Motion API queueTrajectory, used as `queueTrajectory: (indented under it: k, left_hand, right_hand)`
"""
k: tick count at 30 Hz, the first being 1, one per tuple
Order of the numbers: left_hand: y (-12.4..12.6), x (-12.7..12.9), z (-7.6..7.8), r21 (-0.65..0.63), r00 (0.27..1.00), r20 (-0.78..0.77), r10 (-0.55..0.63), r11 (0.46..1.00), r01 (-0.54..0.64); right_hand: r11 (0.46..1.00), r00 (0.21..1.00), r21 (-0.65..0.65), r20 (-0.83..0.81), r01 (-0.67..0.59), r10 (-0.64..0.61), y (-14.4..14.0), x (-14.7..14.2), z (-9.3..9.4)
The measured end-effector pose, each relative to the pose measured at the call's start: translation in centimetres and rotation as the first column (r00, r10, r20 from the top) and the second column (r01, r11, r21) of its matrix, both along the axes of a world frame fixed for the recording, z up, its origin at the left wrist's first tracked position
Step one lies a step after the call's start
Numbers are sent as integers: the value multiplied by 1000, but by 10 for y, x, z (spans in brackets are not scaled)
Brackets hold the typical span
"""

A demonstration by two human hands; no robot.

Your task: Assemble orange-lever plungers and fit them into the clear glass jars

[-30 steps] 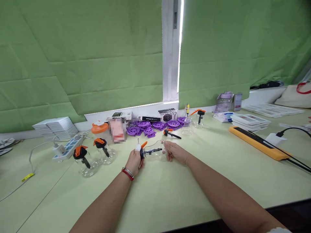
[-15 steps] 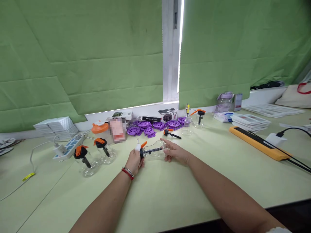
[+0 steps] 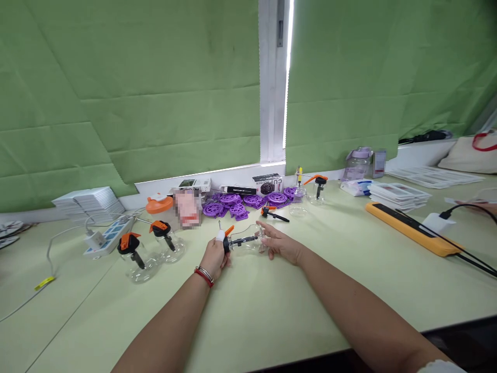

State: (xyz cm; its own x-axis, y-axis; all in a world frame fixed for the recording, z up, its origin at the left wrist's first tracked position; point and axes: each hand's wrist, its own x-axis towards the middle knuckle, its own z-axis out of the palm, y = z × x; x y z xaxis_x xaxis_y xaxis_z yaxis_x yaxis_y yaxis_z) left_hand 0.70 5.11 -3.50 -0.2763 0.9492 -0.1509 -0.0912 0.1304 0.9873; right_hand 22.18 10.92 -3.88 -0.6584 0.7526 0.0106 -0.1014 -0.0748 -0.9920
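A clear glass bottle (image 3: pixel 247 240) lies level between my hands, its black and orange lid to the left and a dark tube inside. My left hand (image 3: pixel 213 256) is closed round the lid end. A small white piece with a thin metal tip (image 3: pixel 220 231) sticks up at that hand; whether it is gripped too is hard to see. My right hand (image 3: pixel 281 243) grips the bottle's base with bent fingers. Beyond the bottle lies a loose black and orange lid with its tube (image 3: pixel 275 213), beside a clear round glass piece (image 3: pixel 298 212).
Two similar lidded bottles (image 3: pixel 140 267) stand at left near a power strip (image 3: pixel 111 235). Purple plastic parts (image 3: pixel 230 199) and boxes lie at the back. Another lidded bottle (image 3: pixel 318 194) is behind right. A yellow-orange bar-shaped device (image 3: pixel 411 228) with cables and paper stacks (image 3: pixel 399 194) occupy the right.
Both hands keep their hold on the bottle, with the right fingers shifting slightly at its base. At the far right edge a blurred shape now reaches further in over the papers.
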Motion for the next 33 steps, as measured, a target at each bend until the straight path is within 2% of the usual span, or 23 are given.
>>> queueTrajectory:
  k: [9, 16, 24, 30, 33]
  left_hand:
    - [0, 0, -2, -3, 1000, -1, 0, 1000, 0]
    - [1, -2, -2, 5, 1000, 8, -12, 1000, 12]
    - [1, -2, -2, -5, 1000, 2, -6, 1000, 6]
    - [1, -3, -2, -1, 1000, 0, -2, 1000, 2]
    - [1, -2, -2, -3, 1000, -5, 2, 1000, -2]
  right_hand:
    - [996, 990, 6, 109, 89, -89, 8, -12, -10]
    - [999, 999, 7, 23, 35, -35, 2, -2, -4]
    - [993, 983, 68, 152, 95, -105, 8, -10, -12]
    - [997, 997, 53, 40, 59, -61, 0, -1, -3]
    - [997, 996, 51, 61, 66, -69, -1, -2, -1]
